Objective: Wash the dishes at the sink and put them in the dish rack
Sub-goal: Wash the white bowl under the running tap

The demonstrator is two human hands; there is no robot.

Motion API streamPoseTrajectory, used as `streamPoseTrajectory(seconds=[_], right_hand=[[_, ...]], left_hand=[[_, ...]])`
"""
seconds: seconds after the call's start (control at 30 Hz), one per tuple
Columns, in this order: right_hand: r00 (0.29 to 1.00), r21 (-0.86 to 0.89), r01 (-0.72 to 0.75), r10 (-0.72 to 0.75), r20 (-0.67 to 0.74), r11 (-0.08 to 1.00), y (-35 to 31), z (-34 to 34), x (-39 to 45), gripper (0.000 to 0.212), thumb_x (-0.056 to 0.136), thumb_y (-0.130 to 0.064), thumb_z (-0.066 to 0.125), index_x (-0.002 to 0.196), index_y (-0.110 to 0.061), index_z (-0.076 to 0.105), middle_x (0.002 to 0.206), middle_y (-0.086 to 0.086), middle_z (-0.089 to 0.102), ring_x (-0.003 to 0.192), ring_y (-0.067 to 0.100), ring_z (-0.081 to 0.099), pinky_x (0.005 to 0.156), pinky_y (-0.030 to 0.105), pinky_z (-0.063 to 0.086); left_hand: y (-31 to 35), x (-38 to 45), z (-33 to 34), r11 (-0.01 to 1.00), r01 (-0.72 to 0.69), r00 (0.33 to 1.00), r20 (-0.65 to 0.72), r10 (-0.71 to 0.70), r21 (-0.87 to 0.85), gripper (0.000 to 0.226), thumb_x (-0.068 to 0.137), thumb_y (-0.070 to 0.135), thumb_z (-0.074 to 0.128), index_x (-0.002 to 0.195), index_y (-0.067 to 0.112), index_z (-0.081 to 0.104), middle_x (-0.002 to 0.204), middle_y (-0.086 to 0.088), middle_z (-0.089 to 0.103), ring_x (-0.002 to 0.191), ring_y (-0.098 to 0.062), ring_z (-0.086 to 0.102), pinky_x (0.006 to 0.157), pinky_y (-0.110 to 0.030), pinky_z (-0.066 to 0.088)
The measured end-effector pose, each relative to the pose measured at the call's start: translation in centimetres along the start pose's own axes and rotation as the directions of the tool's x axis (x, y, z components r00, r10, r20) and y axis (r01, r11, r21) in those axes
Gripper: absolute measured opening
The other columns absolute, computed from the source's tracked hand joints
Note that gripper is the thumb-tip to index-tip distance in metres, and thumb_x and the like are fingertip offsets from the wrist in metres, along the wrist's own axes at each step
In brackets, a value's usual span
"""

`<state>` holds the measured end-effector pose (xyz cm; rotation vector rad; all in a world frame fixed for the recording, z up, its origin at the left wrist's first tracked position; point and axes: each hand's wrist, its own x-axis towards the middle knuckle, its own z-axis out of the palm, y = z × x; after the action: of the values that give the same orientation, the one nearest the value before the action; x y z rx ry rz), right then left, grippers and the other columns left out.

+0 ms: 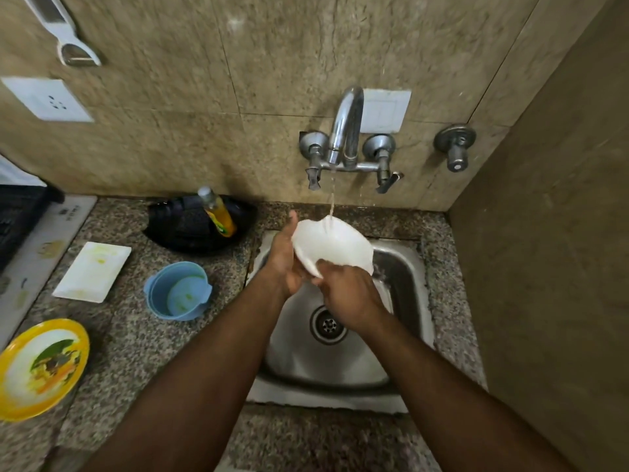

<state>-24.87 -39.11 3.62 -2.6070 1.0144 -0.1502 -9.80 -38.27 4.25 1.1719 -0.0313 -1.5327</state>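
Right hand (350, 298), left hand (284, 264), gripping white bowl (335, 247)

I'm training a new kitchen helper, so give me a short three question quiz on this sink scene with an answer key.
1. True or false: water is running from the tap onto the white bowl.
2. Which item stands nearest the sink on the counter? A) yellow-rimmed plate B) blue cup C) white rectangular tray
3. Fill in: the yellow soap bottle stands in a ____ dish.

Key: 1 true; the left hand and right hand both hold the bowl under the stream. 2 B. 3 black.
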Motion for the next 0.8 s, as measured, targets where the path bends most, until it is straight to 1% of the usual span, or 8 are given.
streamPoseTrajectory(seconds=[0.1, 0.2, 0.27, 0.33, 0.43, 0.53, 0.67, 0.8], right_hand=[[0.996, 0.028, 0.066, -0.067, 0.056, 0.997, 0.6, 0.4, -0.9, 0.042, 0.105, -0.039, 0.048, 0.14, -0.019, 0.057, 0.148, 0.005, 0.057, 0.134, 0.024, 0.056, 0.101, 0.042, 0.052], [0.991, 0.019, 0.007, -0.009, 0.131, 1.0, 1.5, 0.9, -0.3, 0.069, 0.103, -0.058, 0.016, 0.154, -0.018, 0.041, 0.161, 0.006, 0.04, 0.152, 0.021, 0.032, 0.118, 0.045, 0.037], [0.987, -0.051, -0.053, 0.06, 0.149, 0.997, 1.9, 1.2, 0.7, 0.085, 0.097, -0.064, 0.002, 0.161, -0.013, 0.022, 0.169, 0.008, 0.022, 0.158, 0.021, 0.013, 0.124, 0.047, 0.023], [0.987, -0.091, -0.109, 0.119, 0.112, 0.99, 2.0, 1.5, 2.0, 0.085, 0.097, -0.066, 0.001, 0.163, -0.013, 0.01, 0.172, 0.007, 0.005, 0.159, 0.022, -0.003, 0.126, 0.05, 0.012], [0.983, -0.106, -0.154, 0.163, 0.086, 0.982, 2.0, 1.8, 3.6, 0.083, 0.097, -0.066, 0.006, 0.163, -0.016, -0.001, 0.17, 0.009, -0.016, 0.156, 0.025, -0.019, 0.127, 0.052, 0.001], [0.988, -0.092, -0.122, 0.129, 0.084, 0.988, 1.9, 1.5, 4.0, 0.078, 0.1, -0.061, 0.012, 0.163, -0.018, -0.006, 0.169, 0.006, -0.022, 0.155, 0.026, -0.023, 0.126, 0.053, -0.003], [0.981, -0.036, 0.157, -0.152, 0.124, 0.987, 1.8, 0.7, 3.1, 0.061, 0.108, -0.05, 0.017, 0.164, -0.029, 0.004, 0.17, -0.013, -0.01, 0.156, 0.012, -0.016, 0.125, 0.055, -0.004], [0.988, -0.12, 0.137, -0.127, 0.087, 0.983, 4.2, -0.6, 3.3, 0.058, 0.107, -0.052, 0.015, 0.163, -0.036, 0.008, 0.171, -0.011, -0.006, 0.158, 0.012, -0.007, 0.124, 0.047, 0.003]], left_hand=[[-0.9, 0.4, -0.6, 0.996, -0.082, 0.987, -0.139, 0.086, 0.038, 0.05, 0.102, 0.057, 0.051, 0.116, 0.012, 0.069, 0.11, -0.018, 0.077, 0.099, -0.039, 0.073, 0.086, -0.052, 0.059], [-1.7, 0.3, -0.9, 0.994, -0.109, 0.987, -0.116, 0.108, -0.009, 0.055, 0.102, 0.06, 0.047, 0.122, 0.012, 0.066, 0.109, -0.014, 0.079, 0.102, -0.036, 0.075, 0.092, -0.05, 0.059], [-2.3, 0.4, -1.0, 0.99, -0.131, 0.99, -0.068, 0.127, -0.057, 0.062, 0.101, 0.062, 0.046, 0.129, 0.01, 0.064, 0.12, -0.016, 0.075, 0.111, -0.035, 0.072, 0.101, -0.052, 0.055], [-2.9, 0.5, -0.8, 0.979, -0.152, 0.988, -0.007, 0.153, -0.133, 0.066, 0.103, 0.062, 0.043, 0.138, 0.008, 0.06, 0.129, -0.018, 0.071, 0.12, -0.034, 0.068, 0.109, -0.054, 0.049], [-3.0, 0.0, -0.3, 0.964, -0.137, 0.986, 0.065, 0.156, -0.229, 0.066, 0.104, 0.06, 0.041, 0.141, 0.007, 0.059, 0.134, -0.018, 0.068, 0.124, -0.035, 0.066, 0.112, -0.055, 0.045], [-2.7, 0.2, -0.3, 0.956, -0.137, 0.985, 0.071, 0.16, -0.259, 0.066, 0.104, 0.058, 0.044, 0.144, 0.008, 0.056, 0.139, -0.018, 0.065, 0.131, -0.037, 0.06, 0.114, -0.057, 0.042], [-2.9, 0.8, -0.2, 0.965, -0.107, 0.993, 0.022, 0.116, -0.239, 0.07, 0.096, 0.063, 0.056, 0.146, 0.014, 0.054, 0.136, -0.013, 0.068, 0.123, -0.034, 0.067, 0.103, -0.054, 0.052], [-3.7, 1.5, 0.2, 0.968, -0.155, 0.987, 0.001, 0.159, -0.199, 0.074, 0.095, 0.062, 0.058, 0.149, 0.012, 0.052, 0.143, -0.019, 0.062, 0.131, -0.039, 0.06, 0.114, -0.061, 0.042]])
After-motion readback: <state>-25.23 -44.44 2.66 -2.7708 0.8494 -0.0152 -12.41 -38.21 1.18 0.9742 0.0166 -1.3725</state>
